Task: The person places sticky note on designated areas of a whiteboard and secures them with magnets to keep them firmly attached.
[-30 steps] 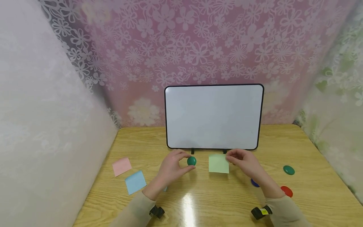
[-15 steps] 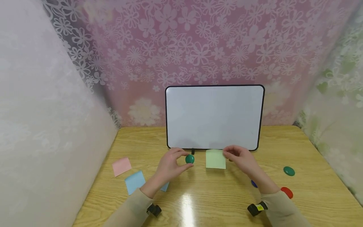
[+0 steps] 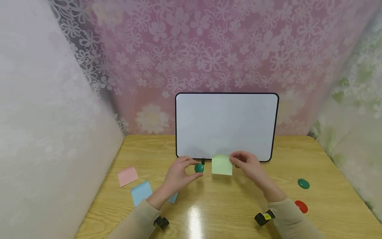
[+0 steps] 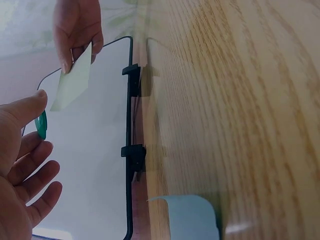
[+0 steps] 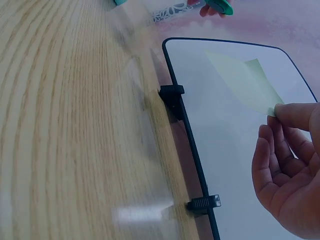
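My left hand point(image 3: 179, 176) pinches a round green magnet point(image 3: 199, 168) between thumb and index finger, held above the table in front of the whiteboard point(image 3: 225, 126). In the left wrist view the magnet point(image 4: 41, 125) shows edge-on, with the other fingers loosely bent below it. To its right, my right hand point(image 3: 247, 166) pinches a light green sticky note point(image 3: 222, 165) by its right edge. The note overlaps the board's lower frame in the head view. In the right wrist view the sticky note point(image 5: 265, 82) hangs from thumb and index fingertip, its surface bent.
The whiteboard stands on small black feet point(image 5: 204, 202) at the table's back. At left lie a pink sticky note point(image 3: 127, 176) and a blue sticky note point(image 3: 141, 193); another blue note point(image 3: 173, 198) is partly behind my left arm. A green magnet point(image 3: 303, 183) and a red magnet point(image 3: 301, 206) lie at right.
My right hand has moved left and slightly up with the light green sticky note, nearer the green magnet. My left hand has shifted slightly left. The blue magnet is now hidden behind my right arm.
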Demonstrator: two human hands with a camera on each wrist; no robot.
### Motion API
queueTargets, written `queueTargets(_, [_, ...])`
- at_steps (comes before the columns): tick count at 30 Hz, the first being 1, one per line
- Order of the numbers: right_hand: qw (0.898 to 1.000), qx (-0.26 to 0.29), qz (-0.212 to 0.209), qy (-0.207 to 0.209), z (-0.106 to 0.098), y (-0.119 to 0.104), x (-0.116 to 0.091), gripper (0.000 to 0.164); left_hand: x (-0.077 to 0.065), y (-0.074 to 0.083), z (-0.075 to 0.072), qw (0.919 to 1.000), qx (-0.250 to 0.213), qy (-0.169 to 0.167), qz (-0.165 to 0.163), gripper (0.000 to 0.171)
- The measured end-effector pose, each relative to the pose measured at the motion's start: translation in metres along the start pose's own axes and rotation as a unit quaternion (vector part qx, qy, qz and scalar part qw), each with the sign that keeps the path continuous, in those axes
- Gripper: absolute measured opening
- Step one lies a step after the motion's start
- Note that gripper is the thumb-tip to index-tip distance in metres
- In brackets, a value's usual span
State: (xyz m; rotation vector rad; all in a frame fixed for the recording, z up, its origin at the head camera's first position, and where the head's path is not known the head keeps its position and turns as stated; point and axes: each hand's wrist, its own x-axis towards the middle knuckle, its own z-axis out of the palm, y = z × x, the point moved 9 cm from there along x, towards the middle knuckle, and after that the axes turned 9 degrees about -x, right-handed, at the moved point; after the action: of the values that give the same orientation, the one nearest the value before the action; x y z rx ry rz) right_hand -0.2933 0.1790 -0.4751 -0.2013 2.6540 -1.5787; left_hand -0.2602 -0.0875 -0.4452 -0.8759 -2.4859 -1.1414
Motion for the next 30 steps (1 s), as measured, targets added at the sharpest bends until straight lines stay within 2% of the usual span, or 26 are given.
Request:
queueTargets(10, [1.0, -0.002, -0.005, 0.007, 0.013, -0.004, 0.008, 0.03, -0.001, -0.002, -0.002, 1.0, -0.004, 0.006, -0.001, 0.04])
queueTargets(18, [1.0, 0.001, -0.011, 0.015, 0.015, -0.011, 0.011, 0.029, -0.001, -0.002, -0.007, 0.9999, -0.004, 0.014, -0.003, 0.041])
queueTargets(24, [1.0, -0.001, -0.006, 0.024, 0.012, -0.013, 0.014, 0.03, 0.004, -0.002, -0.01, 0.9995, -0.003, 0.028, 0.014, 0.041])
queueTargets(30, [1.0, -0.009, -0.012, 0.025, 0.016, -0.012, 0.022, 0.031, 0.011, -0.008, -0.016, 0.9984, 0.009, 0.046, 0.031, 0.039])
